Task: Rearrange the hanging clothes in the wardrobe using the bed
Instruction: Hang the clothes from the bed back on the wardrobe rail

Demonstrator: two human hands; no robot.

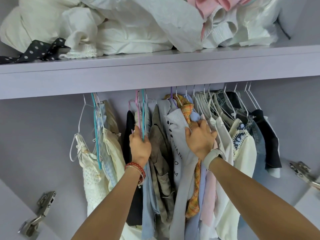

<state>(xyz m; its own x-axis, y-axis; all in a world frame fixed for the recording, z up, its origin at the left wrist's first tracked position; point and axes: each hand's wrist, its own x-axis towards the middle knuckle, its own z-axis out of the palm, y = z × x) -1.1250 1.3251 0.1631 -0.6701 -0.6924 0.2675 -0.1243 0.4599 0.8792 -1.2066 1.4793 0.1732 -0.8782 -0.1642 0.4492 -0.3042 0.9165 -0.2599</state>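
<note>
Many clothes hang on hangers under a lilac shelf (pixel 155 73) inside the wardrobe. My left hand (pixel 140 146) grips the lower wires of pink and teal hangers (pixel 141 111) that carry a light blue garment (pixel 149 196). My right hand (pixel 200 139) clutches a bunch of garments in the middle: a pale grey top with black buttons (pixel 174 125), an orange plaid piece (pixel 187 108) and pale shirts. The rail itself is hidden behind the shelf front. The bed is out of view.
Cream and white tops (pixel 97 161) hang at the left; white, crochet, denim (pixel 258 135) and dark garments at the right. The shelf above holds piled white fabric (pixel 121 28), a pink item and a black dotted cloth (pixel 39 51). Metal door hinges (pixel 39 210) flank both sides.
</note>
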